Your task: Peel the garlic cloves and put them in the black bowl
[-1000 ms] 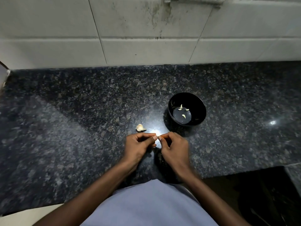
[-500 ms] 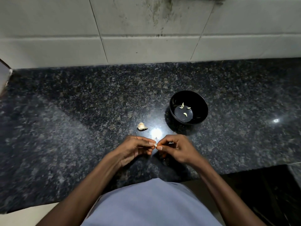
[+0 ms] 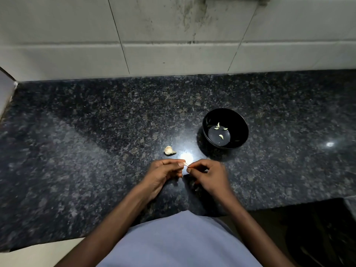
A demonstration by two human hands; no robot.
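Spreading wide below a stained white tiled wall [image 3: 173, 35], the dark speckled granite desk [image 3: 96, 132] carries a black bowl [image 3: 238, 120] with peeled cloves [image 3: 221, 136] and a garlic piece [image 3: 169, 150]. Left hand [image 3: 163, 175] and right hand [image 3: 210, 176] each pinch one small garlic clove [image 3: 186, 165] between them, their grip clenched.

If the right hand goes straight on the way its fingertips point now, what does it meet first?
Probably the left hand: the right hand points leftward at it, both pinching the small garlic clove between them.
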